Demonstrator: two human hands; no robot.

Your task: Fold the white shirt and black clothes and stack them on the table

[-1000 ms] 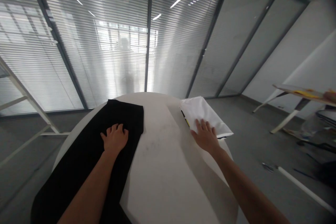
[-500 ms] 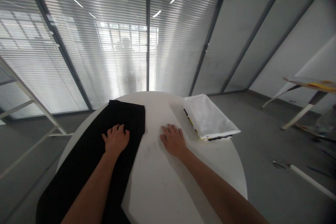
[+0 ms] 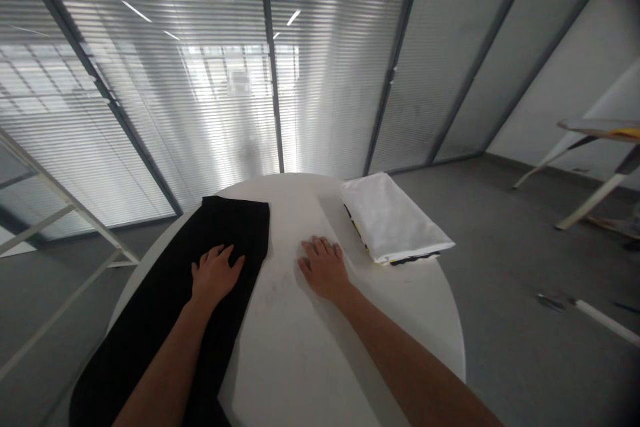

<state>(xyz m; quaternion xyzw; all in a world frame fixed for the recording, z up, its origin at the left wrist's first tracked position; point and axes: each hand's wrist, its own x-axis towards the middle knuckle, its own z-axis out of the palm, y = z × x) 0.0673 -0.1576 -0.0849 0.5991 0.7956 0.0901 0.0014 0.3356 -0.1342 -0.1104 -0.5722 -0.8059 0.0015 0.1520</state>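
A long black garment (image 3: 165, 293) lies flat along the left side of a round white table (image 3: 310, 360). My left hand (image 3: 215, 273) rests palm down on it, fingers spread, holding nothing. My right hand (image 3: 324, 268) lies flat on the bare tabletop in the middle, fingers apart. A folded white garment (image 3: 393, 217) with yellow and black edges showing beneath it sits at the table's right rim, a short way right of my right hand.
Glass walls with closed blinds (image 3: 200, 80) stand behind the table. A white metal frame (image 3: 55, 220) is at the left. Another table (image 3: 600, 140) stands at the far right, and a white rod (image 3: 605, 321) lies on the grey floor.
My right hand left the folded white garment and moved left onto the bare tabletop. My left hand stayed on the black garment, shifting slightly. The view tilted a little.
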